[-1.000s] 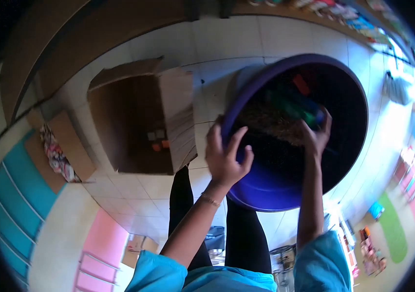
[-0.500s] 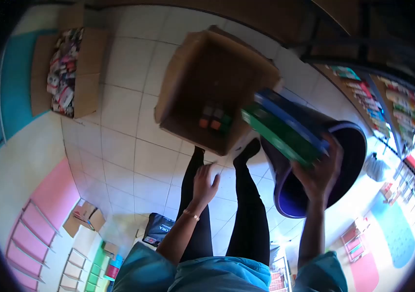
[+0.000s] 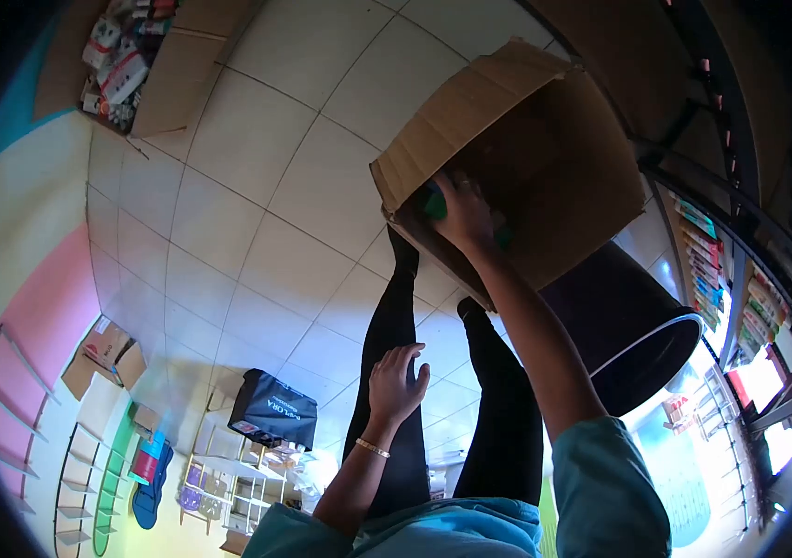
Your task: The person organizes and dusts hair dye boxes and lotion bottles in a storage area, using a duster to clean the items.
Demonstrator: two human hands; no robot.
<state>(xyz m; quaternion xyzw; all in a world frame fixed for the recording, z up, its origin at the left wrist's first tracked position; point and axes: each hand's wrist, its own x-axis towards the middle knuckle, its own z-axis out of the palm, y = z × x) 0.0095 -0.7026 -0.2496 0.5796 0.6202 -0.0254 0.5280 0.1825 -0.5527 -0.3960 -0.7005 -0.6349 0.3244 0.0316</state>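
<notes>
"Head view: where is the right hand [image 3: 468,221]?"

"Reaching inside a tilted brown cardboard box [image 3: 591,177], its fingers curved beside a bright green object [image 3: 435,204]; whether they grip it, I cannot tell."

"And the object's look?"

"Saturated green against the box's shadowed interior, largely hidden, its full shape unclear. It sits just inside the wall nearest the person's legs [image 3: 498,400]."

"The left hand [image 3: 398,386]?"

"Open and holding nothing, thumb apart, above a black-clad leg, as a dark round tub [image 3: 600,288] lies tipped beside the box."

black bag [image 3: 252,409], white lettering [image 3: 292,407] ending in "PLORA"
</notes>
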